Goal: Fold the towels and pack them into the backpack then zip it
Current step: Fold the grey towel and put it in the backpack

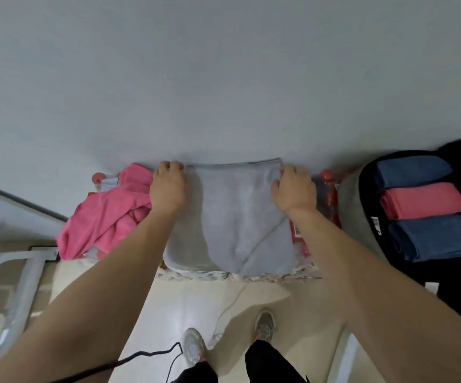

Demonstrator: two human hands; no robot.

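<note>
Head view: grey towel (pixel 240 217) is laid flat on a wrapped bottle pack (pixel 329 200). Its far corners are gripped by left hand (pixel 168 186) and right hand (pixel 293 189). Crumpled pink towel (pixel 105 217) is touching its left side. Three folded towels (pixel 423 200) are held in the open backpack (pixel 367 172), right.

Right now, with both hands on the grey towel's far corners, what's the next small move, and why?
Probably fold the grey towel in half again, left side onto right. The left hand and right hand grip its far corners, and it looks wider than the folded towels packed in the backpack.
</note>
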